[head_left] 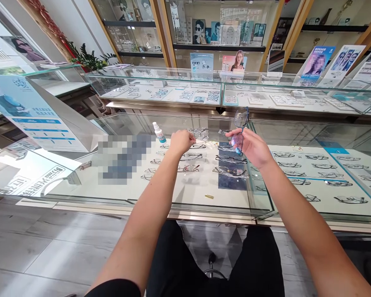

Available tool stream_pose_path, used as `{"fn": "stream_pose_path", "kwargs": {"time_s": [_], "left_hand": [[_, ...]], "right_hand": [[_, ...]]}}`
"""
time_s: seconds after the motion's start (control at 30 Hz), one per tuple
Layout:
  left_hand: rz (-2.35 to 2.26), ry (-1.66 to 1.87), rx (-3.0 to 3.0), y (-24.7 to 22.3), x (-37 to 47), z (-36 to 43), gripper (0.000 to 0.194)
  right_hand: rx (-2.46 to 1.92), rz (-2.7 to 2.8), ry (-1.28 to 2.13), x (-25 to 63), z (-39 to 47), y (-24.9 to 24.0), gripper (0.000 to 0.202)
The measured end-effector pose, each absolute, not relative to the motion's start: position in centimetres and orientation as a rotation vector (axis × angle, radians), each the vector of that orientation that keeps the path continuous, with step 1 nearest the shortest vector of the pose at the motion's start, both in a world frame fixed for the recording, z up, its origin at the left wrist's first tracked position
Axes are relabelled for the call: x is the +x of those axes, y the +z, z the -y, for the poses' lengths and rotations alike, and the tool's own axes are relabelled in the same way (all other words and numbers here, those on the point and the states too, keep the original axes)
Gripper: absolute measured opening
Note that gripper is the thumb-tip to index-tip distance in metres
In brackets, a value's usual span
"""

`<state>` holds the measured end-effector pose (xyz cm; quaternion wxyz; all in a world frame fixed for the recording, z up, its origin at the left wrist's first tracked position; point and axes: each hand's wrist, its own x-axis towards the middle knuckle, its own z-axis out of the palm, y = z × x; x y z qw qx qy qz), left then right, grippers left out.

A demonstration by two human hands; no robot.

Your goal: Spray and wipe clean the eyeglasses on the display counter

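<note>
In my right hand (254, 147) is a pair of eyeglasses (241, 119) with a dark blue frame, held on end above the glass counter so that one lens is over the other. Its lower lens, by my fingers, shows a bluish-purple glare. My left hand (181, 142) hovers to the left with its fingers pinched together; whatever they hold, if anything, is hidden. Just left of that hand stands a white spray bottle (158, 133) with a blue label, on the glass top. The two hands are apart, and the left one does not touch the eyeglasses.
Rows of eyeglasses (230, 171) lie under the glass counter top (185, 206). A large folded sign (40, 115) stands at the left. Behind runs a second display case (200, 101) bearing small posters. My knees and a stool base are below the counter edge.
</note>
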<state>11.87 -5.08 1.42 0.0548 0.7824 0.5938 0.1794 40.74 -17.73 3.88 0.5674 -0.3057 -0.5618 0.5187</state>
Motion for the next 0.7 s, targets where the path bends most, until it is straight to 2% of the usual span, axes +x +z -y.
{"fn": "stream_pose_path", "kwargs": {"time_s": [0.13,0.43,0.57,0.7], "left_hand": [[-1.793,0.574,2.352,1.1,12.0,4.6,0.002],[-1.837,0.666,2.382,1.5,12.6,5.5,0.012],[-1.896,0.948,2.238,3.0,12.7,6.4,0.023],[-1.663,1.423,2.039,4.7,12.7,7.5,0.021]], "right_hand": [[-0.693,1.313,1.241,40.8,17.7,3.8,0.022],[-0.724,1.324,1.22,40.8,17.7,3.8,0.025],[-0.691,1.318,1.228,40.8,17.6,3.8,0.025],[-0.687,1.333,1.204,40.8,17.7,3.9,0.026]]}}
